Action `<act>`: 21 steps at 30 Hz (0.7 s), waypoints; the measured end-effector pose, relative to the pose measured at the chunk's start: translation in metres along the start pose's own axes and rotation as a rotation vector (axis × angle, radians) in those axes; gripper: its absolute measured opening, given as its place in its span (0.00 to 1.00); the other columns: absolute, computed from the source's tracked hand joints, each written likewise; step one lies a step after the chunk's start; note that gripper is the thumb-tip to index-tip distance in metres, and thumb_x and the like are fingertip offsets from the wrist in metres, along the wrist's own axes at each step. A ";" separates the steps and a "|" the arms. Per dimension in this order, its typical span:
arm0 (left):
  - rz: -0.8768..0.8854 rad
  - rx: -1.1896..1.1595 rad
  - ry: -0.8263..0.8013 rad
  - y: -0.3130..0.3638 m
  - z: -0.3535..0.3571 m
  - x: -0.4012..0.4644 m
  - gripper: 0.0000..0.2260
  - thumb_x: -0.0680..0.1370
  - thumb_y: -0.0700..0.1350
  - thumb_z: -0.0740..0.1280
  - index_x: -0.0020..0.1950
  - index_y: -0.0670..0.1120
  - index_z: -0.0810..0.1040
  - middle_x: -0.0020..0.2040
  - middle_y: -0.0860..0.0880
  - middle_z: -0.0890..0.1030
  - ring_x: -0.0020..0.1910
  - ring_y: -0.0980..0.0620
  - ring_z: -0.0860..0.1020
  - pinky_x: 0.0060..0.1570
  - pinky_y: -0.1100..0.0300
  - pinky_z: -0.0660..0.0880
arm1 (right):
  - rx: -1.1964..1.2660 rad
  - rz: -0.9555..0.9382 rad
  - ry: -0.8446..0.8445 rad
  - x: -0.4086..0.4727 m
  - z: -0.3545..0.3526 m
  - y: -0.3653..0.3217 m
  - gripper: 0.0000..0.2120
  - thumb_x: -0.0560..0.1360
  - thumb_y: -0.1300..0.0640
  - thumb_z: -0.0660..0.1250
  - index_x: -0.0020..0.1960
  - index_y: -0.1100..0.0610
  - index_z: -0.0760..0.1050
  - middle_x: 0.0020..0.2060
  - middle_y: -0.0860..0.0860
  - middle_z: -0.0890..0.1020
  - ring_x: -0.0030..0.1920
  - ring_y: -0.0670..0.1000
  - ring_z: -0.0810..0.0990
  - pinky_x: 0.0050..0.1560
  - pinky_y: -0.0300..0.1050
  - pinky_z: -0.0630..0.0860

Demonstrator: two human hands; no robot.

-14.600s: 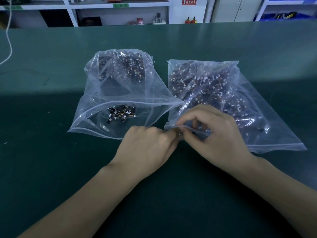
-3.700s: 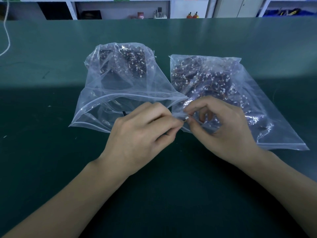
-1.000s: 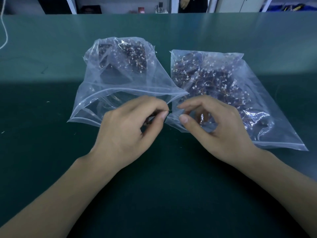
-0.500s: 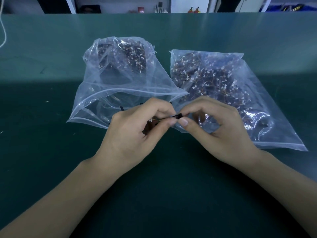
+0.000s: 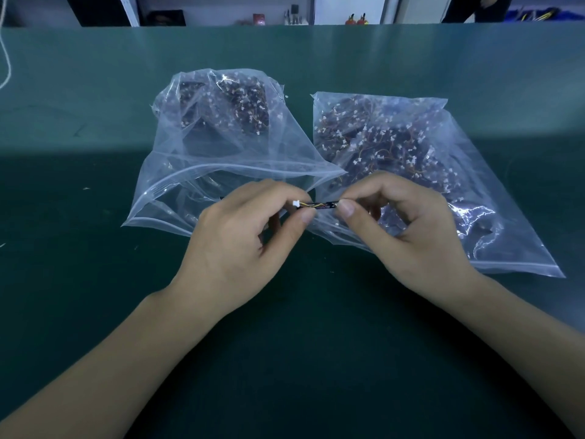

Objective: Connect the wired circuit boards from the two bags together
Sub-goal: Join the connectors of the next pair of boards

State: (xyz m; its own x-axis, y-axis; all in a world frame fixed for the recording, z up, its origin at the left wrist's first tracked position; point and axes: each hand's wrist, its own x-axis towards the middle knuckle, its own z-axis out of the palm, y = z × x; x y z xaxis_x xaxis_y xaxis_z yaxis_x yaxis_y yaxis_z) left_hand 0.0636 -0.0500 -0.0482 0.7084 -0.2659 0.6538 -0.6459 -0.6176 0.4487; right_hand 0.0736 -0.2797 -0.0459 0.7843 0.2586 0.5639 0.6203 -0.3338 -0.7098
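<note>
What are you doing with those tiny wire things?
A person is joining small wired circuit boards at a green table. The left hand and right hand together pinch one thin black board with yellow wires; a white plug sits at its left end. Behind the hands lie two clear bags, a left bag and a right bag, full of more.

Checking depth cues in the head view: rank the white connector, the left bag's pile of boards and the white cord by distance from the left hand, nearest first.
1. white connector: at the fingers of the left hand.
2. pile of boards: in the far end of the left bag, beyond the hand.
3. white cord: far left edge of the table.
</note>
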 end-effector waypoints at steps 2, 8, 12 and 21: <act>-0.019 0.007 -0.003 0.001 -0.001 0.000 0.07 0.85 0.46 0.69 0.52 0.45 0.84 0.42 0.55 0.80 0.41 0.52 0.78 0.39 0.51 0.75 | -0.008 0.002 -0.012 -0.001 0.001 -0.001 0.04 0.81 0.60 0.72 0.48 0.59 0.83 0.41 0.46 0.84 0.40 0.51 0.80 0.45 0.41 0.75; -0.013 -0.017 -0.062 0.004 -0.002 0.000 0.07 0.85 0.45 0.68 0.52 0.45 0.84 0.41 0.55 0.79 0.40 0.50 0.77 0.38 0.47 0.75 | -0.049 -0.038 -0.037 0.000 0.001 0.000 0.04 0.82 0.61 0.72 0.49 0.59 0.84 0.42 0.49 0.84 0.40 0.52 0.79 0.43 0.45 0.75; 0.006 -0.016 -0.058 0.005 -0.003 0.001 0.07 0.84 0.43 0.69 0.48 0.45 0.85 0.40 0.54 0.80 0.39 0.50 0.77 0.37 0.48 0.74 | -0.059 -0.060 -0.060 0.000 0.000 0.001 0.04 0.81 0.63 0.73 0.48 0.59 0.84 0.41 0.49 0.83 0.40 0.53 0.79 0.43 0.47 0.75; 0.015 0.006 -0.051 0.009 -0.002 0.001 0.06 0.81 0.42 0.69 0.45 0.44 0.84 0.40 0.55 0.77 0.38 0.52 0.75 0.35 0.49 0.74 | -0.094 -0.067 -0.081 -0.001 0.002 0.002 0.03 0.79 0.64 0.72 0.46 0.59 0.84 0.41 0.46 0.83 0.41 0.53 0.80 0.43 0.46 0.76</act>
State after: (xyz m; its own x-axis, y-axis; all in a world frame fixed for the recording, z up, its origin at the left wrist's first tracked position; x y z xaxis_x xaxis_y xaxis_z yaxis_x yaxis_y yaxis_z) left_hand 0.0581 -0.0546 -0.0423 0.7127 -0.3124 0.6281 -0.6546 -0.6180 0.4354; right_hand 0.0742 -0.2791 -0.0482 0.7411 0.3544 0.5703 0.6714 -0.3957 -0.6266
